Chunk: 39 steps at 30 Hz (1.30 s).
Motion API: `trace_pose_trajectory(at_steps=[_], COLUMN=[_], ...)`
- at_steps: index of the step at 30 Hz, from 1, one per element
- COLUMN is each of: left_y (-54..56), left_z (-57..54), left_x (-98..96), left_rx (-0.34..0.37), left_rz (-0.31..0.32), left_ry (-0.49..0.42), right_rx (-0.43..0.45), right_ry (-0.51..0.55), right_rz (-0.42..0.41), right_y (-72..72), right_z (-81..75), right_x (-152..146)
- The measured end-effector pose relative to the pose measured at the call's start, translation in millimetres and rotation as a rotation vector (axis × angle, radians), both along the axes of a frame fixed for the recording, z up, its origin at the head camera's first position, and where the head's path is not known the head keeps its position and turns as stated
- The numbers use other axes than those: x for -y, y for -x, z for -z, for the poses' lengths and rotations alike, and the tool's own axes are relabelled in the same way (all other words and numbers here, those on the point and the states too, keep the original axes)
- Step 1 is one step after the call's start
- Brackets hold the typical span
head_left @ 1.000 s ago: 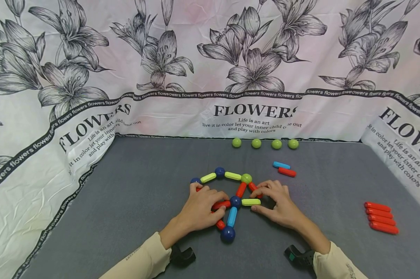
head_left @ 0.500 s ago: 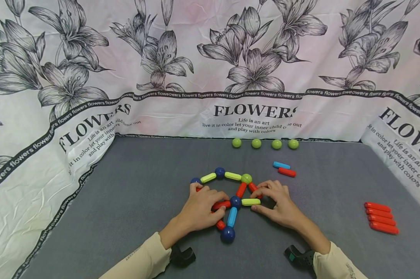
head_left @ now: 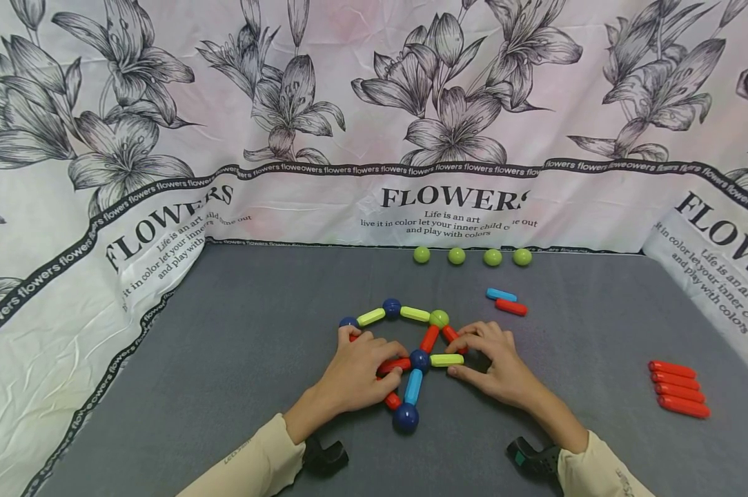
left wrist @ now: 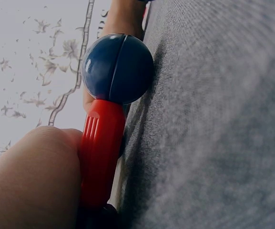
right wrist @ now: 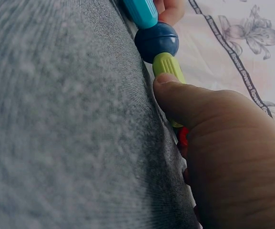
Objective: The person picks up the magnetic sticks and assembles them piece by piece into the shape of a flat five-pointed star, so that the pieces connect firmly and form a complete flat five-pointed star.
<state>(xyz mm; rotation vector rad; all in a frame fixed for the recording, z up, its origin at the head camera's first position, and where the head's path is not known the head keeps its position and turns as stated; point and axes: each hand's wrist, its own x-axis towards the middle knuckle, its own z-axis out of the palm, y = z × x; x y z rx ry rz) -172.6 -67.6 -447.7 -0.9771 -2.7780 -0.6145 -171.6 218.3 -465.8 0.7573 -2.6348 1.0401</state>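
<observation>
While the left hand pinches a red rod beside the middle ball, the right hand, fingers bent, holds the end of a lime rod on that ball's other side. Their linked frame lies mid-table. Green balls line the far edge; spare red rods lie far right.

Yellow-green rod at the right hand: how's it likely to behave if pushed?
Probably stiff: the yellow-green rod looks straight and moulded. Pushing may shift the central dark-blue ball too, since the rod's end meets it. Its ridges could give the right hand some grip.
</observation>
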Motion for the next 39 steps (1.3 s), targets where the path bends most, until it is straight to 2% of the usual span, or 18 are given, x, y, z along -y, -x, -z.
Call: trace_pose_trajectory(at_steps=[19, 26, 30, 34, 39], left_y=[-0.4, -1.7, -1.3, -0.5, -0.1], left_z=[0.2, -0.1, 1.0, 1.6, 0.6], left_x=[-0.1, -0.3, 0.1, 1.2, 2.1], left_rx=[0.012, 0.009, 0.002, 0.010, 0.014], left_rz=[-0.005, -0.023, -0.046, -0.078, -0.107], left_ry=[0.011, -0.014, -0.025, -0.017, -0.006], right_rx=[-0.032, 0.001, -0.031, -0.084, -0.081], right_ry=[0.016, 0.096, 0.153, 0.238, 0.389], right_rz=[-0.026, -0.013, 0.004, 0.053, 0.225], right_y=[-0.3, -0.2, -0.1, -0.2, 0.2], right_z=[1.7, 2.0, 2.1, 1.2, -6.9], right_x=[-1.4, -2.0, -1.7, 0.6, 4.5])
